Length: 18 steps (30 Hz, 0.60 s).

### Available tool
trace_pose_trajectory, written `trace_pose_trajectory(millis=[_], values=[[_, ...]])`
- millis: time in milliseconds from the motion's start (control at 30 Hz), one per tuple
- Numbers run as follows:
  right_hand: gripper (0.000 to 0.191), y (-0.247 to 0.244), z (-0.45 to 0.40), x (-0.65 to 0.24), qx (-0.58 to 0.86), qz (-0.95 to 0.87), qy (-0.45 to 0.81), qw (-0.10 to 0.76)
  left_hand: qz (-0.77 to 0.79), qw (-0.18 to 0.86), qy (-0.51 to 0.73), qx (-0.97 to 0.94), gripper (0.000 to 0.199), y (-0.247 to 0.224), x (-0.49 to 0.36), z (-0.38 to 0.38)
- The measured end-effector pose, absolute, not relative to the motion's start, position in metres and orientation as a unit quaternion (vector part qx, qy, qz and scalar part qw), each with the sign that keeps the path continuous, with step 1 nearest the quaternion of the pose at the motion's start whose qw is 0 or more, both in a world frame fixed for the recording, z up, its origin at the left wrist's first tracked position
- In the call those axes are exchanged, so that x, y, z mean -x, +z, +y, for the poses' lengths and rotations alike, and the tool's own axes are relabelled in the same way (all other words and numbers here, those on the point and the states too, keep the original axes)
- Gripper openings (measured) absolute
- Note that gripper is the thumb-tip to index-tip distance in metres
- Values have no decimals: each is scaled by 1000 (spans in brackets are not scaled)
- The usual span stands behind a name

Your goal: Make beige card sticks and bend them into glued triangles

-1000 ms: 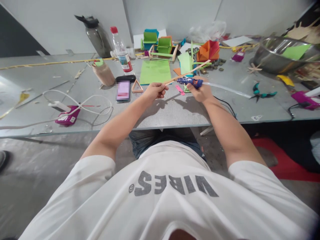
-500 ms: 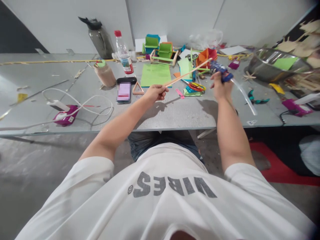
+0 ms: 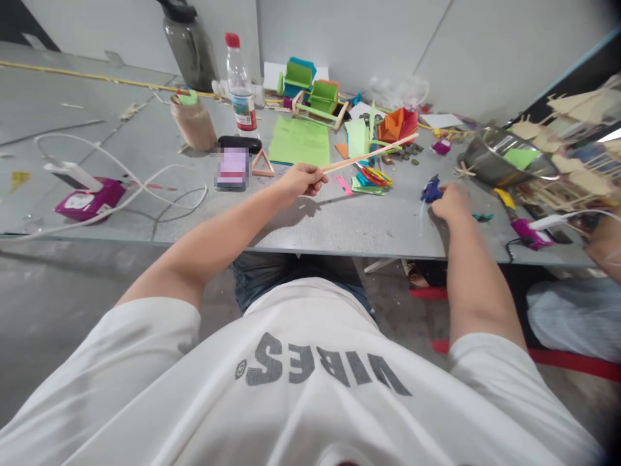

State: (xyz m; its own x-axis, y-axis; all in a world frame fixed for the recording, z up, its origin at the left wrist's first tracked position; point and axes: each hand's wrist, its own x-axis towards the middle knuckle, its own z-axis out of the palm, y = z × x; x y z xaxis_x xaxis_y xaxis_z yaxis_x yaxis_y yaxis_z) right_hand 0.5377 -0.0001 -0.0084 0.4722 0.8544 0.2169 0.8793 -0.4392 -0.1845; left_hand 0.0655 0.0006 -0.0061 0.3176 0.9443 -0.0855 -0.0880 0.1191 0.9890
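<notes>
The slender wooden stick (image 3: 371,154), possibly doubled, is pinched at its near-left end between the thumb and fingers of the left hand (image 3: 305,180). From that grip it is extended rightward and toward the far side, its long axis set on a shallow diagonal, its free end pointed at the far right, in front of the orange paper piece (image 3: 398,125). The scissors (image 3: 382,180) and the pink piece (image 3: 345,186) are seen on the table (image 3: 383,223) to the near side of it.

The blue glue gun (image 3: 431,190) is placed to the right, well apart from the left hand; the right hand (image 3: 452,202) is much nearer, with fingers set against the gun's right side. Whether the gun is gripped or merely touched cannot be told. Its long axis appears to be turned roughly far to near: the nozzle is pointed toward the far side, and the clear glue stick (image 3: 422,219) is trailed toward the near edge.
</notes>
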Motion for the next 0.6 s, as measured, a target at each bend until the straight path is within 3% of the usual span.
trace_pose_trajectory(millis=[133,233,300,333,400,467,600], values=[[57,-1,1,-524,852,-506,-65,122,405,621,407,-533,45,-7,-63,0],[36,14,4,-496,833,-514,-121,164,403,619,399,-543,44,-8,-62,0],[17,23,10,-467,783,-554,-127,251,404,616,396,-548,46,-7,-62,0],[18,27,15,-451,743,-588,-79,310,406,614,395,-550,47,-7,-62,0],[48,29,29,-416,684,-602,64,407,410,608,398,-552,48,-5,-62,0],[65,27,46,-384,642,-586,179,461,415,601,404,-551,47,-2,-62,-1],[68,9,73,-347,575,-569,257,528,424,594,410,-548,44,4,-61,-4]])
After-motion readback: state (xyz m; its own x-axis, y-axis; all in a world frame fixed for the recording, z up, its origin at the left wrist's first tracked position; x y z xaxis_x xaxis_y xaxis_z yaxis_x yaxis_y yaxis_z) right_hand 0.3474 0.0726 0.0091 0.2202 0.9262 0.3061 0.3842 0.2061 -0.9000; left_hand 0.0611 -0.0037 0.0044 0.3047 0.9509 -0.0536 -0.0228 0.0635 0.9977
